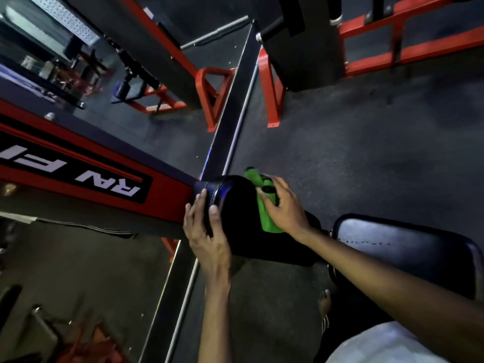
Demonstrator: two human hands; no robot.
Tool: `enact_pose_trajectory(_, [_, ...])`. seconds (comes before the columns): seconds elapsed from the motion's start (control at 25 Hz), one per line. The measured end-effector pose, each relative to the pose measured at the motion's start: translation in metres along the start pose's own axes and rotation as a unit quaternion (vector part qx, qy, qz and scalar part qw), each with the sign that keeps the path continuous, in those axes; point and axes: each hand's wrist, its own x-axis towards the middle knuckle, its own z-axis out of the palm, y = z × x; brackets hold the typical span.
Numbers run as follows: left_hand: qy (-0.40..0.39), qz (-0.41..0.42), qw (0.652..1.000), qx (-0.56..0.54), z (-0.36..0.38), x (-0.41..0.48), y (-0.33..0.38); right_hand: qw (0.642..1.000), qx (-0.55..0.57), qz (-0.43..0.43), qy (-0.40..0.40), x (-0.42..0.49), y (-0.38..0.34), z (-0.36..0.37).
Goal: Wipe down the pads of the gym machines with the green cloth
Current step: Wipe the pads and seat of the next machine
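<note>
Green cloth, clutched in the curled fingers of the right hand, sits on the black pad; the left hand clasps its far end, the pad's length running toward the person.

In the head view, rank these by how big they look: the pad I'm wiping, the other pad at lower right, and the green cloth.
1. The wiped pad and the lower-right pad look about alike. The second is nearer and partly out of frame, so they are left unranked.
2. The green cloth is plainly smallest, bunched under the right hand.
</note>
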Motion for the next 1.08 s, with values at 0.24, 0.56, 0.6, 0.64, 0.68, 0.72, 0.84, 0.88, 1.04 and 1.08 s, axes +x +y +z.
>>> enact_pose_trajectory(0.24, [0.012, 0.009, 0.999, 0.044, 0.004, -0.002, 0.005, 1.0, -0.001, -0.013, 0.008, -0.003, -0.035, 0.009])
enact_pose_trajectory(0.56, [0.034, 0.005, 0.998, 0.043, 0.009, -0.006, 0.013, 0.99, -0.05, 0.125, 0.045, -0.036, 0.07, 0.005])
enact_pose_trajectory(0.6, [0.037, 0.006, 0.998, 0.041, 0.01, -0.006, 0.013, 0.978, -0.053, 0.198, 0.039, -0.039, 0.082, 0.001])
enact_pose_trajectory(0.64, [0.042, 0.007, 0.998, 0.043, 0.01, -0.007, 0.013, 0.961, -0.057, 0.269, 0.024, -0.04, 0.091, -0.002])
enact_pose_trajectory(0.68, [0.049, 0.007, 0.998, 0.045, 0.011, -0.008, 0.012, 0.948, -0.064, 0.311, 0.008, -0.039, 0.093, -0.001])
enact_pose_trajectory(0.72, [0.056, 0.007, 0.997, 0.047, 0.012, -0.008, 0.011, 0.948, -0.066, 0.31, -0.002, -0.037, 0.088, 0.001])
enact_pose_trajectory(0.84, [0.069, 0.012, 0.996, 0.061, 0.014, -0.007, 0.006, 0.981, -0.067, 0.183, -0.015, -0.04, 0.053, 0.013])
enact_pose_trajectory(0.88, [0.07, 0.015, 0.995, 0.066, 0.014, -0.007, 0.006, 0.986, -0.057, 0.156, -0.013, -0.043, 0.052, 0.013])
enact_pose_trajectory(1.04, [0.08, 0.022, 0.995, 0.055, 0.016, -0.009, 0.007, 0.973, -0.048, 0.225, -0.01, -0.049, 0.105, 0.0])
enact_pose_trajectory(1.08, [0.085, 0.026, 0.995, 0.055, 0.018, -0.009, 0.005, 0.96, -0.049, 0.276, -0.022, -0.047, 0.124, -0.004])
